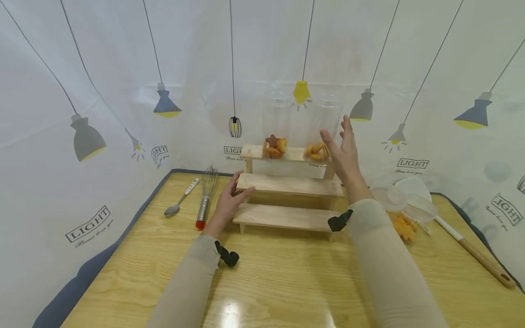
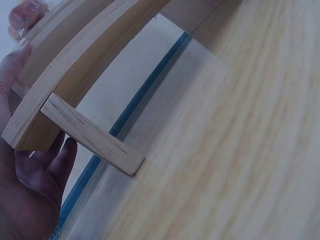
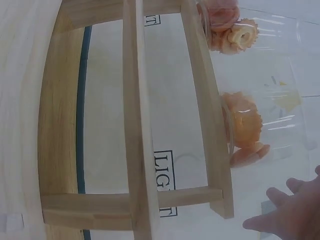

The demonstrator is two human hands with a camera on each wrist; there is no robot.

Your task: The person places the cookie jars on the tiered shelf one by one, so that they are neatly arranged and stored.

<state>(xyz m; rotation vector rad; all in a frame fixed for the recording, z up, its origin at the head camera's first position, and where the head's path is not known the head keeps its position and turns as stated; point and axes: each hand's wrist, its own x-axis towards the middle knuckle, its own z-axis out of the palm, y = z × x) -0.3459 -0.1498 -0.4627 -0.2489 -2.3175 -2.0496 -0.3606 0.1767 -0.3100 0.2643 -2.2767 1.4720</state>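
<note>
A three-step wooden stand [image 1: 287, 184] stands on the table. My left hand [image 1: 229, 202] grips the left end of its middle step, thumb on top and fingers around the edge. On the top step are two tall clear jars: the left jar [image 1: 276, 111] holds a star-shaped cookie and ring-shaped ones at its bottom, and the right jar [image 1: 326, 114] holds several yellow-orange cookies [image 1: 316, 151]. Beside the right jar, my right hand [image 1: 345, 152] is raised with fingers spread, holding nothing. The right wrist view shows those fingers [image 3: 280, 195] apart from the jar [image 3: 280, 125].
Left of the stand lie a spoon [image 1: 180, 198] and a whisk [image 1: 204, 200] with a red end. To the right are clear round lids [image 1: 420, 208], more orange cookies [image 1: 405, 228] and a white spatula [image 1: 451, 230] with a wooden handle. A printed cloth [image 1: 197, 59] hangs behind.
</note>
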